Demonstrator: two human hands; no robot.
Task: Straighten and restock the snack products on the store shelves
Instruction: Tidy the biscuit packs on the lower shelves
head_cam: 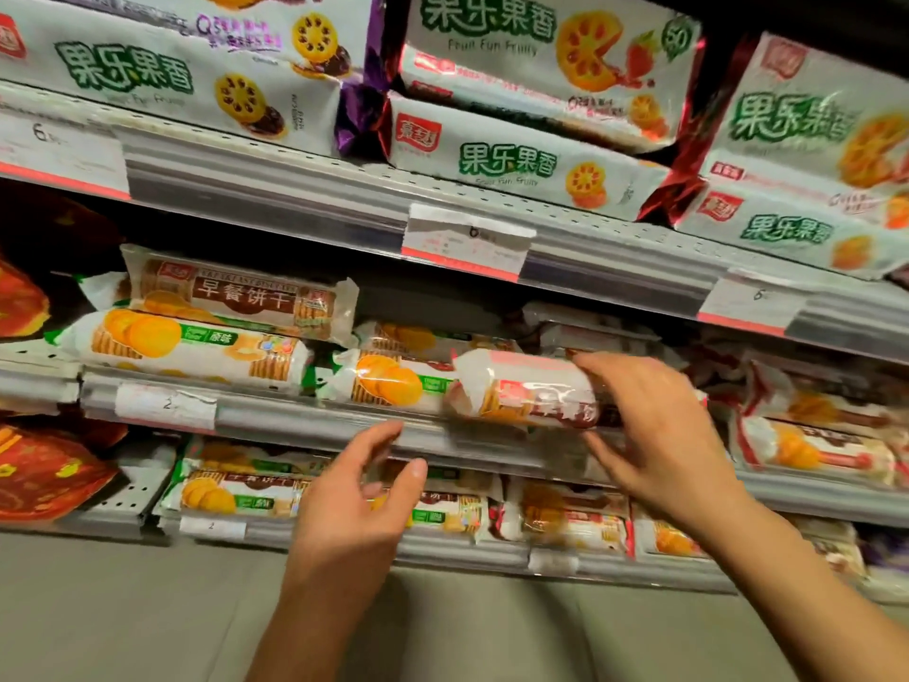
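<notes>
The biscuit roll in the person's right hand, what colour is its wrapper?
Mostly white with a red band, on the biscuit roll in the head view.

Top shelf: five white fruit-biscuit packs point(511, 155) visible, stacked in three groups, some cut by the frame edge.
Middle shelf, left: two roll packs, one brown-band roll point(236, 292) atop one green-label roll point(192, 347). Centre: at least two further green-label rolls, plus one red-band roll point(531, 391) near the front. Right: about three red-trimmed packs; blurred, count uncertain.
Lower shelf: roughly five packs; exact number unclear.
Red bags point(44, 475), far left: three.
Price tags point(467, 243): six visible.
Hands: two.
</notes>
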